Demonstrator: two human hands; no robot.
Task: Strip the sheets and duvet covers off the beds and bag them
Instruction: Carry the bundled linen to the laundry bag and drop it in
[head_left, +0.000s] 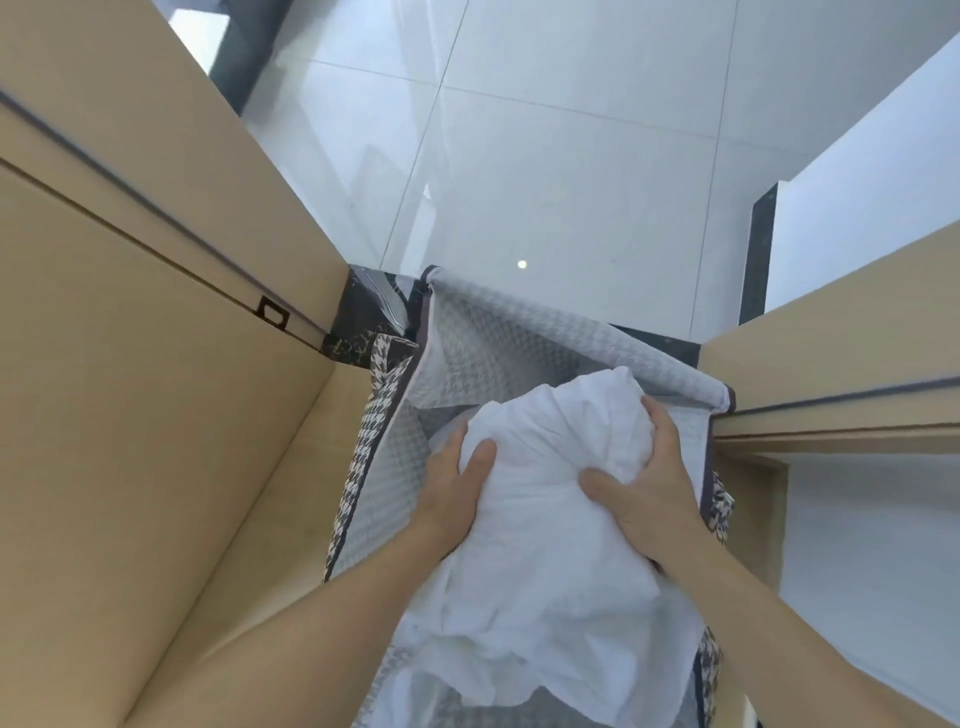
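Both hands clutch a crumpled white sheet bundle (561, 457) in the lower centre of the frame. The left hand (457, 488) wraps the bundle's left side, its thumb lying across the cloth. The right hand (647, 483) grips the right side, with fingers curled over the top and the thumb dug into the folds. The bundle sits between the hands in the open mouth of a houndstooth laundry bag (467, 343), its loose end trailing toward the bottom edge. Glossy floor tiles (571, 156) fill the upper frame.
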